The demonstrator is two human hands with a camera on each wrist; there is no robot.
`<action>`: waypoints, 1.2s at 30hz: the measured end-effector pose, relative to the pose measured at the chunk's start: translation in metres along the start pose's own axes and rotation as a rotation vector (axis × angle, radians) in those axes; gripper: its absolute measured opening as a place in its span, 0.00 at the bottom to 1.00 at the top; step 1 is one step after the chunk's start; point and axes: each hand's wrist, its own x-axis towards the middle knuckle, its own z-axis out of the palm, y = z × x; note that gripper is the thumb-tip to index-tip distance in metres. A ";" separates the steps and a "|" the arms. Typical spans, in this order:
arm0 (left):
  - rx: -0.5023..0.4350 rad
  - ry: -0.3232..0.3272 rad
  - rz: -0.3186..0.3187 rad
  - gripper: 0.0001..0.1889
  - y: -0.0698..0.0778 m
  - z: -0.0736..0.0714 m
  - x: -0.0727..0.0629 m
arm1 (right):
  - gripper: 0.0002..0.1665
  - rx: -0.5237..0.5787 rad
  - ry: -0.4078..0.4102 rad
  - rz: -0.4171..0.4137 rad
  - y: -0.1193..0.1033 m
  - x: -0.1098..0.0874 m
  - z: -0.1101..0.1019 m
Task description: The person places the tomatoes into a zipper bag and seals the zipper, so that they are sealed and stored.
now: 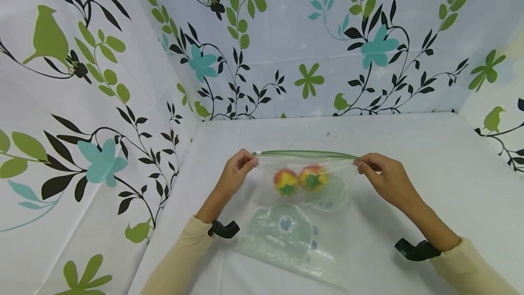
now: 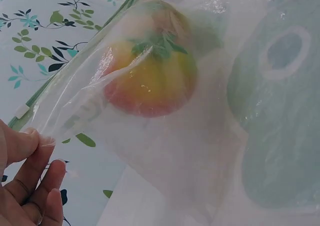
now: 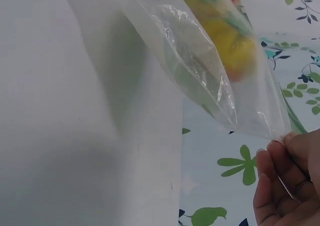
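Observation:
A clear zip bag (image 1: 286,254) with a green zip strip (image 1: 307,153) hangs between both hands, its top edge raised. My left hand (image 1: 237,170) pinches the upper left corner, close to the small white slider (image 1: 257,153). At the opposite upper corner, my right hand (image 1: 385,176) pinches the plastic between thumb and fingers. Inside are two red-and-yellow tomato-like pieces with green leafy tops (image 1: 286,182); one fills much of the left wrist view (image 2: 150,81). Pale green printed shapes (image 1: 286,229) show on the bag. In the right wrist view the bag's side (image 3: 200,61) looks creased.
The bag is above a white-covered table (image 1: 430,149). Behind it and at the sides hangs a white curtain (image 1: 278,72) with leaf, flower and bird prints. Small dark specks (image 1: 328,134) lie near the table's back. Each wrist wears a black strap (image 1: 223,229).

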 end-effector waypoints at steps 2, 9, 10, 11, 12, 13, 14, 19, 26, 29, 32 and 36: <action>0.009 0.008 -0.008 0.10 -0.001 0.001 -0.001 | 0.03 -0.013 -0.011 0.006 0.002 0.004 0.000; 0.035 0.022 -0.028 0.09 -0.005 0.003 -0.003 | 0.06 -0.024 -0.051 0.033 0.007 0.010 0.000; 0.039 0.020 -0.026 0.09 -0.005 0.004 -0.003 | 0.07 -0.027 -0.054 0.040 0.007 0.010 0.000; 0.043 0.017 -0.024 0.09 -0.005 0.004 -0.003 | 0.07 -0.027 -0.057 0.045 0.006 0.011 -0.001; 0.048 0.015 -0.017 0.09 -0.005 0.004 -0.002 | 0.08 -0.027 -0.061 0.054 0.006 0.011 -0.001; 0.052 0.011 -0.014 0.09 -0.004 0.004 -0.001 | 0.09 -0.026 -0.067 0.062 0.005 0.011 -0.002; 0.055 0.006 -0.008 0.09 -0.003 0.004 -0.001 | 0.10 -0.025 -0.074 0.069 0.004 0.011 -0.003; 0.032 0.011 -0.027 0.10 -0.003 0.003 -0.001 | 0.12 -0.005 -0.110 0.083 0.007 0.010 -0.002; 0.033 0.034 -0.028 0.09 -0.010 0.004 -0.007 | 0.14 0.010 -0.122 0.091 0.010 0.012 0.001; 0.060 0.019 -0.034 0.09 -0.010 0.004 -0.007 | 0.15 0.004 -0.135 0.091 0.012 0.013 0.002; 0.088 -0.008 -0.031 0.09 -0.011 0.003 -0.006 | 0.15 -0.001 -0.147 0.098 0.014 0.013 0.003; 0.115 -0.036 -0.029 0.09 -0.012 0.003 -0.003 | 0.15 -0.005 -0.146 0.101 0.015 0.012 0.003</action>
